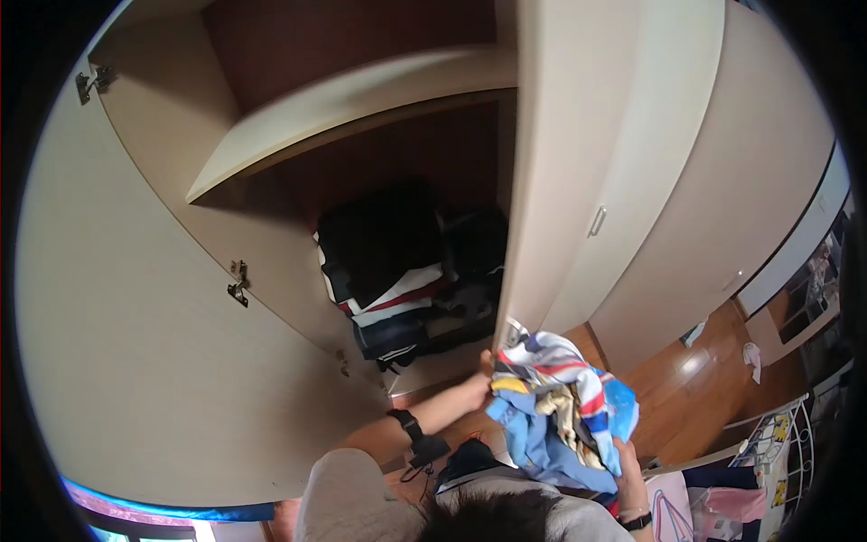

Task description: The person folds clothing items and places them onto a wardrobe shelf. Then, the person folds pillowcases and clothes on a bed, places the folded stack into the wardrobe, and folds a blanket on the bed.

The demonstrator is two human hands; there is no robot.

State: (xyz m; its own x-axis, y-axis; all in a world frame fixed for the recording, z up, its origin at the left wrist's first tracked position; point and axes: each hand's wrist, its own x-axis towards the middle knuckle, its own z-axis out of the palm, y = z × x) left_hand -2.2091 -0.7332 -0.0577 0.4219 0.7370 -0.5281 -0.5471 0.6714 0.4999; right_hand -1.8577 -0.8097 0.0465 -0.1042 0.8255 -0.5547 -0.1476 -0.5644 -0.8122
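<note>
A bundle of crumpled clothes [564,406], with striped, light blue and yellow cloth, is held in front of my body. My left hand [480,384] is at the bundle's left side, beside the edge of the wardrobe door; its fingers are mostly hidden. On the bundle's right side, my right hand [629,465] is wrapped round the cloth. Inside the open wardrobe a stack of folded clothes [384,262], black on top with white, red and dark blue layers, sits on the lower level, with more dark clothes [474,262] to its right.
The left wardrobe door [163,334] stands wide open. A curved shelf [361,99] crosses above the stack. Closed doors [695,208] extend to the right. Small cloths [752,361] lie on the wooden floor [691,388]. A white metal bed frame [804,434] is at lower right.
</note>
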